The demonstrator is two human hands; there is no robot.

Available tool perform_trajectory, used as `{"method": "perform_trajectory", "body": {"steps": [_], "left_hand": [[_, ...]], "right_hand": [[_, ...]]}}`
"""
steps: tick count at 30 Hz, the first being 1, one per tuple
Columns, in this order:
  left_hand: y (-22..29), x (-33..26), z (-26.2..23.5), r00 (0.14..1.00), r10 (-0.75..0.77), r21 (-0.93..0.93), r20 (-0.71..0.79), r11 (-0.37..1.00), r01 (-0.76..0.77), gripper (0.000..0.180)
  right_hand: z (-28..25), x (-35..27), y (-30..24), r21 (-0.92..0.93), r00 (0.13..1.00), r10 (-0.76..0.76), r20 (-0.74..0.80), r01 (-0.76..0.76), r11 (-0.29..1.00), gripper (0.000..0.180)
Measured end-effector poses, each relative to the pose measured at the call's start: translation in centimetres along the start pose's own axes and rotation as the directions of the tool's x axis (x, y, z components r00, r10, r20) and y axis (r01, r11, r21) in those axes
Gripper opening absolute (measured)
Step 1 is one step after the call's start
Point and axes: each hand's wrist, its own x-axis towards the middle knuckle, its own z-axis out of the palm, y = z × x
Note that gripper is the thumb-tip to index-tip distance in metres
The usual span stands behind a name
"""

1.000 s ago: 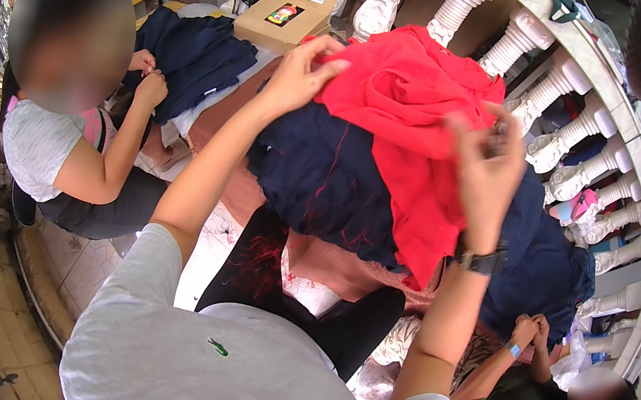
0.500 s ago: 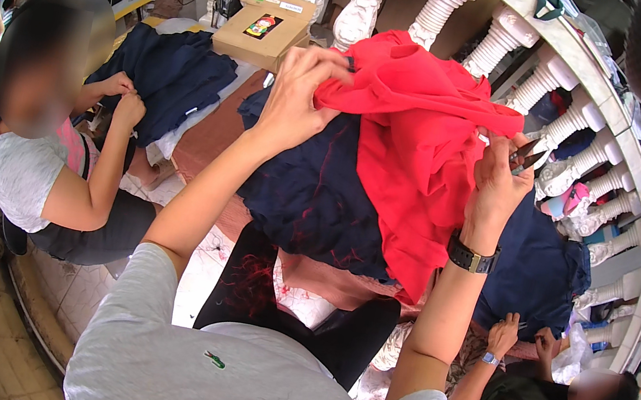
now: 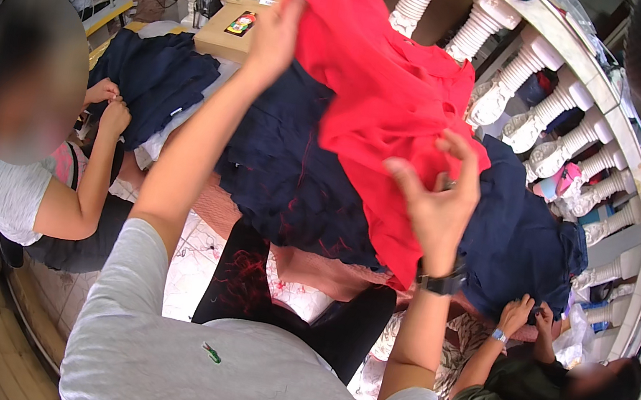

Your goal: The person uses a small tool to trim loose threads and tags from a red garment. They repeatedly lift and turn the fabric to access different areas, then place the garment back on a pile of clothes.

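Red garment [image 3: 385, 118] now lifted higher and spread wider than half a second ago; its upper edge has gone up toward the white balusters [image 3: 520, 72], and the cloth hangs in a long diagonal fold down over the dark navy garments [image 3: 290, 178]. Left hand [image 3: 276, 32] has climbed with it, arm stretched up and out. Right hand [image 3: 439, 199] has come off the cloth: earlier it was pinched into the red fabric, now it sits just in front of the lower part with fingers splayed. Reads as the garment being opened out while the right hand shifts its hold.

Grip: left hand clenched on the top edge of the red garment, fingers curled into the fabric. Right hand released, fingers wide apart, holding nothing; whether fingertips brush the cloth, cannot tell. Black wristwatch [image 3: 441, 281] on the right wrist.

Around: navy pile lies on the work surface under the red cloth. Cardboard box [image 3: 230, 28] sits beyond the left hand. One co-worker at left handles navy fabric [image 3: 150, 78]; another at lower right has both hands on the navy pile's edge [image 3: 526, 315].
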Motion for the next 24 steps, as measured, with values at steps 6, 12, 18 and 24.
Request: {"method": "perform_trajectory", "body": {"steps": [6, 12, 18, 24], "left_hand": [[0.2, 4.0, -2.0, 0.998, 0.061, -0.663, -0.015, 0.747, -0.056, 0.037], [6.2, 8.3, -4.1, 0.852, 0.494, -0.083, -0.170, 0.855, -0.512, 0.041], [15.4, 9.2, -3.3, 0.791, 0.586, -0.324, -0.175, 0.724, -0.609, 0.040], [16.1, 8.3, -4.9, 0.959, 0.264, -0.424, 0.107, 0.884, -0.196, 0.041]], "right_hand": [[-2.5, -3.1, 3.8, -0.350, 1.000, -0.010, 0.027, 0.019, 0.936, 0.032], [-7.5, 4.9, 3.4, -0.226, 0.916, -0.161, -0.368, 0.080, 0.971, 0.011], [-12.6, 14.3, 1.6, -0.134, 0.834, -0.197, -0.516, 0.148, 0.980, 0.030], [-13.6, 20.0, 2.5, 0.151, 0.962, 0.151, -0.229, -0.118, 0.981, 0.028]]}}
